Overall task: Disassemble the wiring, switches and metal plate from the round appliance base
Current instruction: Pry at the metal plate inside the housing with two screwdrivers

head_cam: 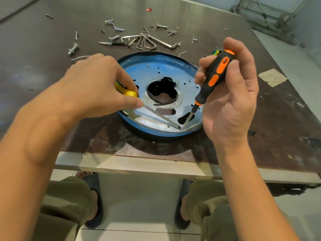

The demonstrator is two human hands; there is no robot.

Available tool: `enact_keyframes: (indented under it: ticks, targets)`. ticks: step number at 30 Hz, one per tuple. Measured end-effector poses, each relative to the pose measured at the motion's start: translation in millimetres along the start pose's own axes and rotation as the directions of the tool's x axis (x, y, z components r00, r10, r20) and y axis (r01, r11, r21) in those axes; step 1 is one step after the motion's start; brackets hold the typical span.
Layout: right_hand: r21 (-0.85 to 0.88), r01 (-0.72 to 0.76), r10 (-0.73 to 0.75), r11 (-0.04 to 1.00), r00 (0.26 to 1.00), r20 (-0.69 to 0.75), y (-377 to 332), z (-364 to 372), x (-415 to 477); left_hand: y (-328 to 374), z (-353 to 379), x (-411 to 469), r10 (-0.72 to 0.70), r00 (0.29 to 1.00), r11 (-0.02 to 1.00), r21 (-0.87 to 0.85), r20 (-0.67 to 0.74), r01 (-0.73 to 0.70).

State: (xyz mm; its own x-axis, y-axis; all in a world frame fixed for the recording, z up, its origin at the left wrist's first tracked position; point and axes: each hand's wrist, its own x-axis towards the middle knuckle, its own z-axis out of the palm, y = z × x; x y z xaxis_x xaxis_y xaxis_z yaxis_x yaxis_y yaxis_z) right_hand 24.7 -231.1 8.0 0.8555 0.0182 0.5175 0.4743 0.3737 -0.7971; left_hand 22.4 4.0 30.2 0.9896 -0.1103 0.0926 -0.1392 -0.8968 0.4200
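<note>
**A:** What colour is the round base (149, 132) showing at centre frame?

**B:** Its rim is showing blue. The metal plate (156, 70) inside is gleaming silver with a bluish cast.

**A:** And the tools?

**B:** The yellow-handled screwdriver (128, 93) is glowing bright at centre left. The black-and-orange screwdriver (216, 73) is showing orange patches on black.

**A:** The table (43, 54)?

**B:** It is looking dark brown, mottled with pale scuffs. Silver screws (73, 49) and hex keys (149, 42) are glinting at upper centre, a red scrap (148, 9) is showing at the top, and beige tape (271, 77) at right. Olive trousers (64, 202) are filling the bottom.
</note>
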Motion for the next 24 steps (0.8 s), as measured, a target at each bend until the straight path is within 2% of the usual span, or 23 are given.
enact_keyframes:
  ticks: [5, 11, 16, 24]
  targets:
    - [-0.107, 0.027, -0.032, 0.994, 0.998, -0.05, 0.1, 7.6, -0.1, -3.5, 1.4, 1.5, 0.016, 0.999, 1.0, 0.013, -0.031, -0.016]
    - [0.016, -0.03, 0.031, 0.999, 0.998, -0.047, 1.8, 0.3, -0.7, -1.3, 0.6, 0.2, 0.016, 1.0, 1.0, 0.003, -0.02, -0.016]
    - [-0.087, 0.027, -0.029, 0.996, 0.999, -0.026, 0.4, 4.4, 0.5, -2.1, 0.3, 2.2, 0.019, 1.0, 1.0, 0.013, -0.008, -0.019]
    - [-0.049, 0.042, -0.042, 0.998, 0.999, 0.0, 0.5, 4.6, 0.2, -3.0, 2.0, 3.1, 0.01, 1.0, 1.0, 0.012, -0.015, -0.01]
